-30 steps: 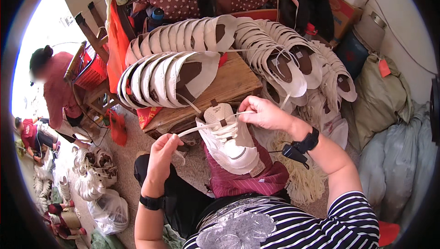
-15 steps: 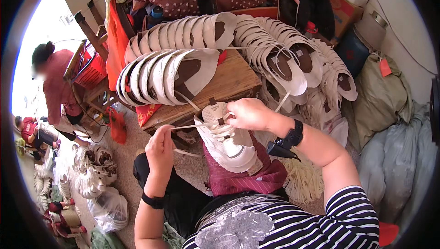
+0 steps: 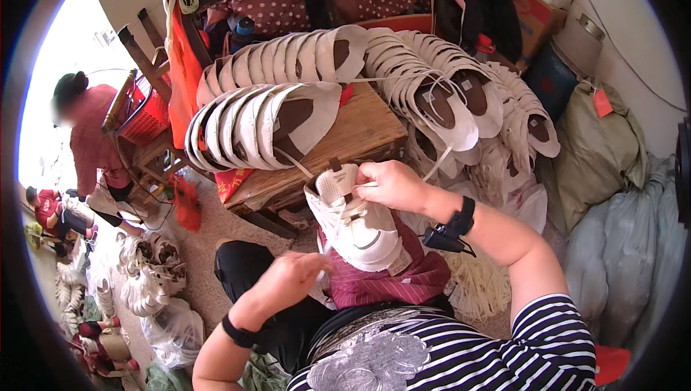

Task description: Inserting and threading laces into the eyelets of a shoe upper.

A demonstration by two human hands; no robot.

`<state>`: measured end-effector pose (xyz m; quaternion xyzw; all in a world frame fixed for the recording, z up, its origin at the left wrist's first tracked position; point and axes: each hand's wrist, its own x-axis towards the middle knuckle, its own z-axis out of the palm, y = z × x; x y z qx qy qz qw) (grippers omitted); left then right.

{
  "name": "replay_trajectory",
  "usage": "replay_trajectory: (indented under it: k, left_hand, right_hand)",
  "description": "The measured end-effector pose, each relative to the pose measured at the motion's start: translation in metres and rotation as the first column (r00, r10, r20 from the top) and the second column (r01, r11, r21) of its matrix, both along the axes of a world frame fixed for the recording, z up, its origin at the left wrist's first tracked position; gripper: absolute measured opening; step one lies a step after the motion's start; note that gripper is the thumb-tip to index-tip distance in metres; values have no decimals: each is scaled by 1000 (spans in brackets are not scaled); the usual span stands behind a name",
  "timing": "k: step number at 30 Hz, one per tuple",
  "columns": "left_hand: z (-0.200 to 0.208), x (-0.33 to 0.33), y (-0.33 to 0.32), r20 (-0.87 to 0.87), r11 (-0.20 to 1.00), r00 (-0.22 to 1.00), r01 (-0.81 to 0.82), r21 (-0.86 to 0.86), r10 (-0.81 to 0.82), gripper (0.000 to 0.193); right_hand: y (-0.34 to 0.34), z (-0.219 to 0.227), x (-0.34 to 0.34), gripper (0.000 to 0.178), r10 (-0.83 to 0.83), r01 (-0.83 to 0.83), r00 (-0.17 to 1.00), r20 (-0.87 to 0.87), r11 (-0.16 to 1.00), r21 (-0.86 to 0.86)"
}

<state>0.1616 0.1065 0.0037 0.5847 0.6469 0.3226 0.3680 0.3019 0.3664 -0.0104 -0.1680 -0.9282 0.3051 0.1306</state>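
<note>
A white shoe upper point(image 3: 367, 241), toe end toward me, rests on maroon striped cloth point(image 3: 374, 282) over my lap. Its perforated tongue point(image 3: 330, 187) stands up at the far end. My right hand point(image 3: 392, 188) is closed in a pinch at the eyelets on the right side of the tongue, with the shoelace between its fingertips. Left of the upper, my left hand point(image 3: 291, 280) is low and slightly blurred, thumb and fingers pressed together on the lace, which runs down from the eyelets along the upper's left side.
Nested rows of white shoe uppers point(image 3: 270, 121) lie on a wooden bench point(image 3: 353, 128) ahead. More uppers point(image 3: 414, 96) are stacked at its right. A bundle of pale laces point(image 3: 479, 283) hangs beside my lap. Filled sacks point(image 3: 612, 225) stand right; another person point(image 3: 101, 128) is at left.
My left hand has moved down and nearer to me, drawing the lace from across the tongue to the upper's left side. The right hand stays at the eyelets, slightly lower.
</note>
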Motion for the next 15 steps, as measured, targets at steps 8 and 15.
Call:
replay_trajectory:
  k: [8, 15]
  left_hand:
    - [0, -41, -5, -806, 948, 499, -177, 266, 320, 32]
    - [-16, -24, 13, 497, 708, 621, -706, 20, 606, 36]
  right_hand:
    - [10, -8, 24, 16, -104, -15, 960, -261, 910, -415]
    - [18, -57, 62, 14, -119, 49, 983, -143, 908, -417]
